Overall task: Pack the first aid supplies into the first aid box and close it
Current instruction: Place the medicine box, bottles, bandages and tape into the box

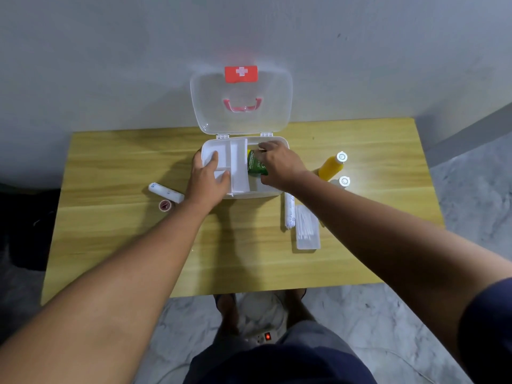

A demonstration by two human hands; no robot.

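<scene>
The white first aid box [273,192] stands at the table's far middle, its clear lid [241,87] with a red cross label raised against the wall. A white divided tray [238,162] fills the box's left part. My left hand [207,178] grips that tray at its left edge, thumb inside a compartment. My right hand [279,167] holds a green packet [256,163] down in the box's right part. On the table lie a bandage roll [165,192], a small tape roll [164,205], a long gauze roll [289,212] and a clear cotton swab case [306,228].
An orange bottle [331,167] and a clear bottle [343,182], both white-capped, stand right of the box. The wooden table [133,245] ends near my legs. A power strip [263,338] with a lit red switch lies on the marble floor below.
</scene>
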